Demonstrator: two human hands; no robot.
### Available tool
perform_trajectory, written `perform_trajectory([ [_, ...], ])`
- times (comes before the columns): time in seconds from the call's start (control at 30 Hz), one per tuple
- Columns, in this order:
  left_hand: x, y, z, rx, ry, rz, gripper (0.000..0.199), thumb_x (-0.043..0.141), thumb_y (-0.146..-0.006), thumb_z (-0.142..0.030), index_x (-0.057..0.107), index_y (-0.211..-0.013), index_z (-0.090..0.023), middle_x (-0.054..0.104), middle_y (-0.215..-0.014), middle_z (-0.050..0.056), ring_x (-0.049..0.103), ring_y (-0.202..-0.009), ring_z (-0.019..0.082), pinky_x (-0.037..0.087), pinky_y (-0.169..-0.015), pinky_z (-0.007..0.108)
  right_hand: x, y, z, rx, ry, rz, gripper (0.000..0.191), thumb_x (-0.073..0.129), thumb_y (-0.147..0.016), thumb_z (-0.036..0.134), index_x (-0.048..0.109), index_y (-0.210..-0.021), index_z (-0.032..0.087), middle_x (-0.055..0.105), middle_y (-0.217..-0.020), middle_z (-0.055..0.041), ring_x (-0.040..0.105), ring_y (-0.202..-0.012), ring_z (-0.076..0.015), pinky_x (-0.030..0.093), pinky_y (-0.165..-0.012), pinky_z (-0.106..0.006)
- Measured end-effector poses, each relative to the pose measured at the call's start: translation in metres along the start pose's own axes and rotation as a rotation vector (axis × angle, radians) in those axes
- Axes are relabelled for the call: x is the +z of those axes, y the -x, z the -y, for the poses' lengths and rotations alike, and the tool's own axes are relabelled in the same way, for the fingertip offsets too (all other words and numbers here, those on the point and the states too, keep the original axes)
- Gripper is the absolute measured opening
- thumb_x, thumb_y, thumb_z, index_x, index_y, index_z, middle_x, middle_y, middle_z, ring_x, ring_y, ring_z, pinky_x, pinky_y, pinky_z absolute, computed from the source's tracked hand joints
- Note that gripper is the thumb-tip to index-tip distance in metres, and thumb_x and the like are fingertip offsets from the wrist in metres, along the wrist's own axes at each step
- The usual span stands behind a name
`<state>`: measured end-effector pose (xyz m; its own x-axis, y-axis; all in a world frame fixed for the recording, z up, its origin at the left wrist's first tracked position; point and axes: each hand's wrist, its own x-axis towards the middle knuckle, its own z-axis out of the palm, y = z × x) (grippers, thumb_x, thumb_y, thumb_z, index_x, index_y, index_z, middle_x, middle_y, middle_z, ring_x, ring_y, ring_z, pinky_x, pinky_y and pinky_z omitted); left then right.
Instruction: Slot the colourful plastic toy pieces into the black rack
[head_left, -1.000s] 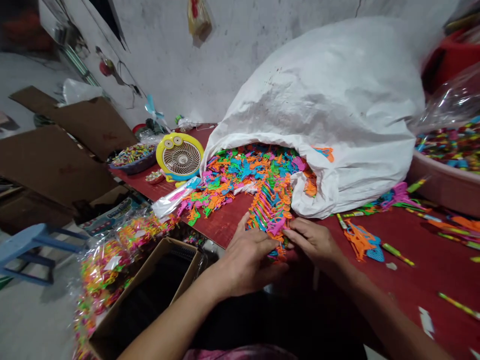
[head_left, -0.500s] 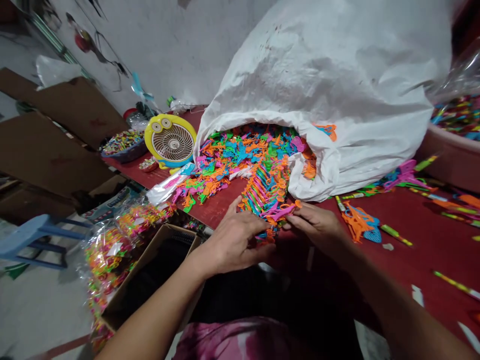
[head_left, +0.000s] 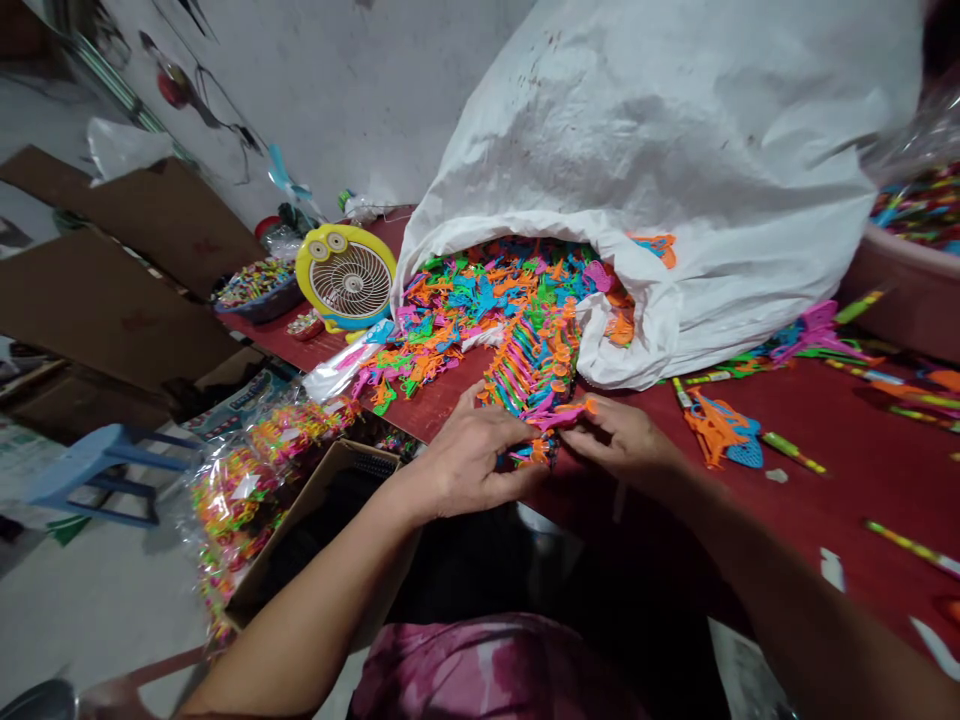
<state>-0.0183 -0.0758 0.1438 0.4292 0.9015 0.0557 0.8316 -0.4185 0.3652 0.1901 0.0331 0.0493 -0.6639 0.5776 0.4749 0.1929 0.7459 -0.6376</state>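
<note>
A neat row of small plastic pieces (head_left: 531, 362) in orange, green, blue and pink runs from the sack's mouth to the table's front edge. At its near end a pink plastic piece (head_left: 556, 413) lies across, between my two hands. My left hand (head_left: 469, 455) curls round the left side of the row's near end, thumb and fingers closed on the pieces. My right hand (head_left: 626, 438) pinches the right end of the pink piece, its fingertips partly hidden. Loose pieces of the same kind (head_left: 480, 295) spill from a large white sack (head_left: 675, 130).
A yellow fan (head_left: 349, 275) stands left of the sack on the red table (head_left: 862, 510). Printed sticks and loose plastic pieces (head_left: 724, 430) lie at right near a pink tub (head_left: 900, 285). Below left are an open carton (head_left: 300, 530), bagged pieces (head_left: 232, 490) and a blue stool (head_left: 105, 465).
The view has shifted slightly. The pink piece lies a little flatter between my hands, which stay at the row's near end.
</note>
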Motion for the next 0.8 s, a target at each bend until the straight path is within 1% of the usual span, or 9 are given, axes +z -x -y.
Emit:
perform_trajectory([
  [0.1, -0.0010, -0.0006, -0.0010, 0.002, -0.004, -0.001, 0.031, 0.051, -0.096, -0.045, 0.067, -0.111, -0.023, 0.072, -0.105, 0.004, 0.064, -0.102, 0.020, 0.028, -0.111, 0.044, -0.0004, -0.0003, -0.0038, -0.064, 0.032, 0.023, 0.021, 0.049, -0.097, 0.028, 0.068, -0.099, 0.018, 0.065, -0.085, -0.0044, 0.062, -0.078, -0.0150, 0.049, -0.071, -0.024],
  [0.23, -0.0024, -0.0020, -0.0021, 0.009, -0.001, -0.002, 0.028, 0.052, -0.095, -0.044, 0.067, -0.105, -0.023, 0.072, -0.104, 0.003, 0.064, -0.101, 0.021, 0.024, -0.113, 0.046, -0.0011, -0.0006, -0.0092, -0.081, 0.123, 0.059, 0.024, 0.047, -0.098, 0.026, 0.068, -0.104, 0.017, 0.068, -0.089, -0.0059, 0.064, -0.081, -0.0171, 0.050, -0.073, -0.027],
  [0.37, -0.0017, -0.0035, -0.0016, -0.005, 0.006, -0.009, 0.030, 0.051, -0.095, -0.046, 0.068, -0.104, -0.023, 0.072, -0.101, 0.004, 0.063, -0.100, 0.022, 0.027, -0.111, 0.046, -0.0002, -0.0020, -0.0099, -0.117, 0.138, 0.074, 0.026, 0.046, -0.098, 0.026, 0.068, -0.105, 0.016, 0.069, -0.092, -0.0082, 0.065, -0.085, -0.0189, 0.051, -0.079, -0.029],
  [0.57, 0.0008, -0.0041, -0.0005, -0.019, -0.008, -0.002, 0.034, 0.051, -0.095, -0.048, 0.066, -0.109, -0.022, 0.072, -0.102, 0.005, 0.063, -0.103, 0.023, 0.028, -0.110, 0.047, -0.0042, -0.0078, -0.0081, -0.067, 0.132, 0.162, 0.027, 0.044, -0.097, 0.028, 0.068, -0.104, 0.017, 0.071, -0.097, -0.0086, 0.066, -0.086, -0.0199, 0.051, -0.078, -0.030],
  [0.67, 0.0009, -0.0039, -0.0008, -0.018, -0.004, -0.005, 0.033, 0.050, -0.096, -0.048, 0.066, -0.110, -0.022, 0.072, -0.102, 0.005, 0.063, -0.103, 0.022, 0.027, -0.109, 0.046, -0.0068, -0.0084, -0.0089, -0.036, 0.159, 0.177, 0.027, 0.044, -0.097, 0.030, 0.067, -0.094, 0.018, 0.071, -0.091, -0.0084, 0.065, -0.083, -0.0200, 0.051, -0.074, -0.030],
  [0.77, 0.0002, -0.0038, -0.0013, -0.006, 0.003, -0.012, 0.033, 0.051, -0.095, -0.048, 0.066, -0.110, -0.023, 0.072, -0.101, 0.004, 0.063, -0.103, 0.022, 0.025, -0.111, 0.046, -0.0074, -0.0072, -0.0081, -0.025, 0.159, 0.185, 0.028, 0.044, -0.097, 0.032, 0.062, -0.079, 0.019, 0.066, -0.077, -0.0058, 0.062, -0.069, -0.0174, 0.050, -0.065, -0.027],
  [0.8, -0.0001, -0.0039, -0.0013, -0.003, 0.004, -0.015, 0.032, 0.052, -0.095, -0.048, 0.066, -0.110, -0.023, 0.072, -0.101, 0.003, 0.063, -0.102, 0.022, 0.024, -0.111, 0.045, -0.0069, -0.0068, -0.0074, -0.036, 0.154, 0.167, 0.029, 0.045, -0.097, 0.032, 0.060, -0.077, 0.019, 0.065, -0.073, -0.0048, 0.061, -0.065, -0.0166, 0.049, -0.063, -0.027],
])
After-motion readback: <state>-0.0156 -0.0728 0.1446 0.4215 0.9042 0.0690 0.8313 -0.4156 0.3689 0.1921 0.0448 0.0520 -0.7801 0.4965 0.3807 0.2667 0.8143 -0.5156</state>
